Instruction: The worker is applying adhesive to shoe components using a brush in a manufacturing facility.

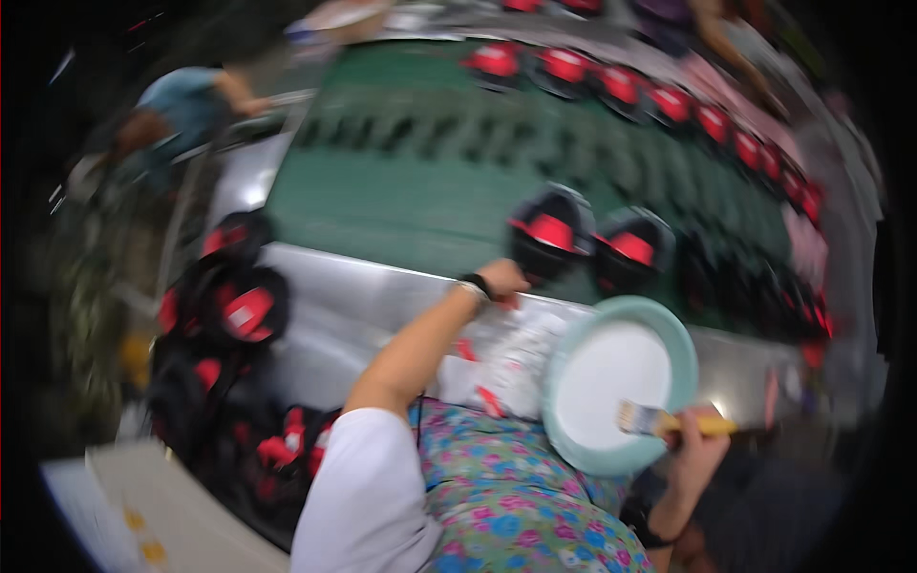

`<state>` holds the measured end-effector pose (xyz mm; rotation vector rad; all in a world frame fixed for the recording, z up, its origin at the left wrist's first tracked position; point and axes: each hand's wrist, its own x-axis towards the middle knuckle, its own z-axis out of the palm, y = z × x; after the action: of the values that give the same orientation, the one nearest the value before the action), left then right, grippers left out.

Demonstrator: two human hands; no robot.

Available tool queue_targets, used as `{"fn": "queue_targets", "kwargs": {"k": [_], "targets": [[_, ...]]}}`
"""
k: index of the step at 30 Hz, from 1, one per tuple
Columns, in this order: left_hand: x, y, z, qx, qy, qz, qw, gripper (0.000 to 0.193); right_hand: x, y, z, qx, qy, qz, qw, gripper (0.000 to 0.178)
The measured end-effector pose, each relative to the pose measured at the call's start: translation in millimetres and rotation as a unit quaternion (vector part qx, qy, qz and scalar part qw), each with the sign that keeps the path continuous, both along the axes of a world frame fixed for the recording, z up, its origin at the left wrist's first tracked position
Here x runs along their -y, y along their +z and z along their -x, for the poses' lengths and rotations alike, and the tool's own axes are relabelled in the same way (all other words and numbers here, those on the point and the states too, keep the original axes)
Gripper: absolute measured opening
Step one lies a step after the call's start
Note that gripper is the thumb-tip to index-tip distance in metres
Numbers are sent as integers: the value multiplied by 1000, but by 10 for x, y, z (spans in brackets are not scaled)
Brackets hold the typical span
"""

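A flat brush (676, 423) with a yellow handle is gripped in my right hand (697, 447). Its bristles are over the white liquid in a pale teal basin (686, 344). My left hand (504, 279) is curled at the near edge of the green surface, beside a black shoe-like piece (535, 256) with a red inside. Blur hides whether its fingers hold anything. A similar black and red piece (626, 272) stands just to the right, behind the basin.
Black and red pieces (250, 310) are heaped at the left. More line the far right edge of the green belt-like surface (382, 205). White crumpled material (516, 358) lies left of the basin. Another person (181, 105) is at the far left.
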<state>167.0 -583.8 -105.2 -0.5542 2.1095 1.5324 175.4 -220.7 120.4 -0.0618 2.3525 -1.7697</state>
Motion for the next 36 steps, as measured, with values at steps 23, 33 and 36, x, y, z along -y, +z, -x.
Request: {"fn": "queue_targets", "kwargs": {"k": [23, 33, 36], "targets": [[1899, 5, -3384, -85, 701, 119, 698, 85, 693, 268, -88, -145, 246, -78, 955, 13], [-235, 1545, -1526, -286, 480, 234, 796, 73, 1250, 206, -550, -453, 346, -87, 817, 48], [-761, 2013, -1445, -353, 420, 130, 826, 70, 1191, 144, -579, -393, 376, -198, 815, 50]]}}
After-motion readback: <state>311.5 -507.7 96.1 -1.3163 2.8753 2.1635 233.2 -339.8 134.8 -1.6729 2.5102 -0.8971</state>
